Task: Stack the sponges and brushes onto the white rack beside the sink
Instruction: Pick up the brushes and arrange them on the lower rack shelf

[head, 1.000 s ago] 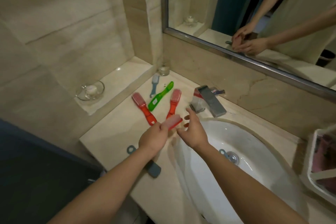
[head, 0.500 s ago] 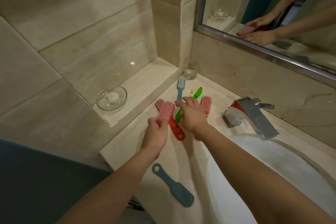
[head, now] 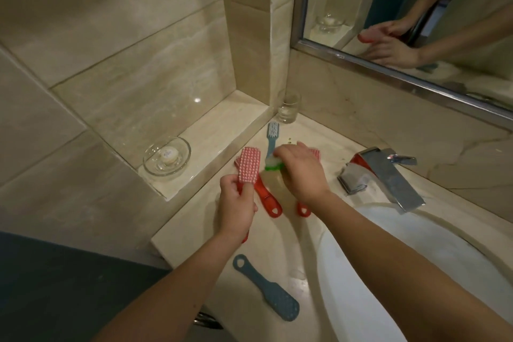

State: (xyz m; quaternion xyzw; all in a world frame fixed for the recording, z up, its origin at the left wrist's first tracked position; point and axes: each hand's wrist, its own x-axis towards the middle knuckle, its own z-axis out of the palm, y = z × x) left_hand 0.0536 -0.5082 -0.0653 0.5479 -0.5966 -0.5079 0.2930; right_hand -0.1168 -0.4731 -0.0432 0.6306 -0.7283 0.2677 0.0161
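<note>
At the surface's back corner, we now lift the green brush (head: 274, 164), our right hand (head: 301, 171) having closed its fingers on it. Our left hand (head: 236, 207) grips a red brush (head: 249, 165); the rack is out of view.

Glass dish (head: 166, 156) on the raised tiled ledge (head: 222, 130), holding one small round white item — print on it unreadable. Clear drinking glass (head: 288, 106) upright in the back corner of the worktop (head: 191, 228), where ledge and wall meet. Chrome faucet (head: 388, 175) at the rim of the white basin (head: 388, 272) — spout angled over the bowl. Metal-framed mirror (head: 361, 8) on the wall above.
</note>
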